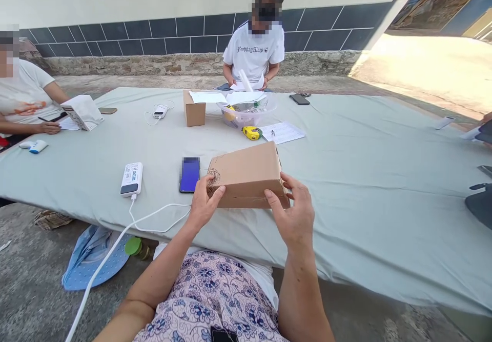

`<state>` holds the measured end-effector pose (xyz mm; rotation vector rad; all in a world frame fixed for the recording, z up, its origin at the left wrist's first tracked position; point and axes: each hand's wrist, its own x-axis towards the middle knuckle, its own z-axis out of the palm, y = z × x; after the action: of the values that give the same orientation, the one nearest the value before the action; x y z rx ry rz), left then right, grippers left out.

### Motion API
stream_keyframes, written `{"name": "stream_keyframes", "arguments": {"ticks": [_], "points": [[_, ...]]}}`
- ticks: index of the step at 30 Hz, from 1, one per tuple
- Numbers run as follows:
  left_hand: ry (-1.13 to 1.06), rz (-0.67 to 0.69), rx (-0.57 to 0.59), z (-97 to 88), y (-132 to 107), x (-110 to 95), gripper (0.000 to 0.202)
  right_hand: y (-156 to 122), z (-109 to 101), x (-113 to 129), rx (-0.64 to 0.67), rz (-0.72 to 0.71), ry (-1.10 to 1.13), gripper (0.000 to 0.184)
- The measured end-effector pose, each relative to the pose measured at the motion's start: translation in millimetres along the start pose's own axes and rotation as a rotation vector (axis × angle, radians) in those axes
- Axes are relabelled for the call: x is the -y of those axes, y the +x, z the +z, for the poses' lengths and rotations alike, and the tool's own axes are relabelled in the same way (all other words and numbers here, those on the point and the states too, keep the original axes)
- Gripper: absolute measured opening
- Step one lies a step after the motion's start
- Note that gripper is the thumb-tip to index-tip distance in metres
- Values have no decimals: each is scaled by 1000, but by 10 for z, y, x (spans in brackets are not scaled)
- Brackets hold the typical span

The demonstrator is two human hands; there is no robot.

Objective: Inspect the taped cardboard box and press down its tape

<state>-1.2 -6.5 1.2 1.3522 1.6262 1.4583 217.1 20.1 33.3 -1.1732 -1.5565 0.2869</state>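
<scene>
A closed brown cardboard box (246, 174) is held just above the near edge of the table's pale green cloth (346, 178). My left hand (203, 204) grips its left end, thumb on the front face and fingers curled round the corner. My right hand (295, 214) grips its right end, thumb on the front and fingers behind. A scribbled pen mark shows on the box's left corner.
A phone with a blue screen (189, 174) and a white power bank (131, 179) with a cable lie left of the box. Farther off are a smaller cardboard box (194, 110), a clear bowl (246, 111), a yellow tape measure (251, 133) and papers (282, 132). Two people sit at the table.
</scene>
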Motion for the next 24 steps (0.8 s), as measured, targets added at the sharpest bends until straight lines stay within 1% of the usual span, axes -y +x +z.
{"name": "stream_keyframes", "arguments": {"ticks": [3, 6, 8, 12, 14, 17, 19, 21, 24], "points": [[-7, -48, 19, 14, -9, -10, 50, 5, 18, 67, -71, -111, -43, 45], [-19, -80, 101, 26, -19, -21, 47, 12, 38, 137, -134, -201, -81, 40], [-3, -80, 136, 26, -21, -18, 46, 14, 45, 165, -127, -232, -80, 37], [67, -54, 125, 0, -14, -3, 49, 9, 34, 194, -56, -256, -62, 38], [119, 11, 115, -15, -12, -6, 52, 9, 30, 207, -35, -271, -66, 39], [184, 203, 124, -15, -18, -56, 61, 9, 42, 238, -25, -321, -60, 40], [173, 318, 139, 2, -18, -127, 66, 4, 56, 274, -9, -350, -51, 40], [136, 387, 155, 28, -5, -219, 69, -7, 70, 319, 10, -371, -29, 38], [76, 433, 154, 65, 38, -344, 72, -31, 85, 372, 24, -403, 31, 31]]}}
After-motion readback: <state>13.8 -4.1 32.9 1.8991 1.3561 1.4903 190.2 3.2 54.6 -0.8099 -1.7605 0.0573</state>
